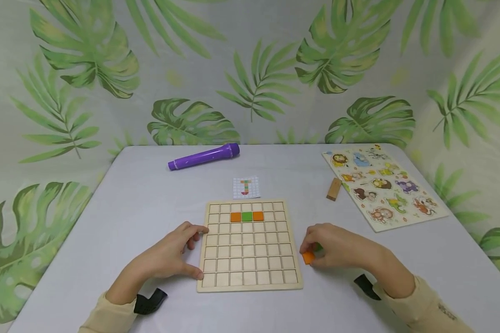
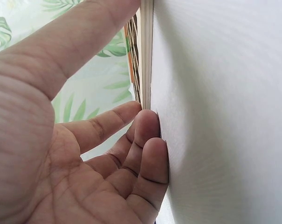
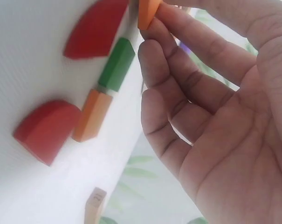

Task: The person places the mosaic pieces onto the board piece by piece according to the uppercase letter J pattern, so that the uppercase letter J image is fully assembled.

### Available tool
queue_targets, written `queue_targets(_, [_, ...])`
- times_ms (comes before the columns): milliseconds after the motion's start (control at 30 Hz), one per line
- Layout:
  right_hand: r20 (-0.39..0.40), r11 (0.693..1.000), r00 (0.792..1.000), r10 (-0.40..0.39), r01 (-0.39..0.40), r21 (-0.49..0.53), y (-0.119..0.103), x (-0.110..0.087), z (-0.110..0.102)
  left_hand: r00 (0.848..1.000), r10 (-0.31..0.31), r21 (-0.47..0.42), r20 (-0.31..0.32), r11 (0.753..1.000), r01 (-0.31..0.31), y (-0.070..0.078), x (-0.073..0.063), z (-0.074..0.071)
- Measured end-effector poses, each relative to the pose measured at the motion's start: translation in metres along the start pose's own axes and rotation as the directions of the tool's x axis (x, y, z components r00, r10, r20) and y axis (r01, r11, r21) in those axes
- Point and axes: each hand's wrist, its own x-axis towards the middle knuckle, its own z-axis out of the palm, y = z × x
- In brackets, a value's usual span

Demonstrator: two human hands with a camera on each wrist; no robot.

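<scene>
A square wooden grid board lies on the table; its second row from the far side holds an orange tile, a green tile and another orange tile, side by side. My left hand rests along the board's left edge, thumb and index fingertip touching it. Beside the right edge, my right hand pinches an orange tile between thumb and fingers. In the right wrist view, a green block, an orange block and two red rounded blocks lie on the table near that hand.
Just beyond the board lies a small card with a coloured J pattern. Farther back is a purple microphone-shaped toy. At the right are a wooden block and an animal puzzle board.
</scene>
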Motion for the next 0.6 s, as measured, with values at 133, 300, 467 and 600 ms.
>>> queue_targets(133, [0.004,1.0,1.0,0.02,-0.02,0.01,-0.001,0.004,-0.005,1.0,0.001,-0.011,0.004,1.0,-0.001,0.001,-0.001,0.0])
queue_targets(300, [-0.011,1.0,1.0,-0.023,0.022,-0.018,-0.005,0.012,-0.012,1.0,-0.008,-0.012,0.005,1.0,0.008,0.003,-0.001,-0.001])
queue_targets(467, [-0.008,0.997,0.998,-0.063,0.063,-0.045,-0.009,0.024,-0.017,1.0,-0.01,-0.01,0.004,1.0,0.01,0.003,-0.001,-0.002])
queue_targets(600, [-0.001,0.996,0.998,-0.071,0.07,-0.051,-0.012,0.035,-0.018,1.0,-0.01,-0.01,0.006,1.0,0.01,0.003,-0.001,-0.002])
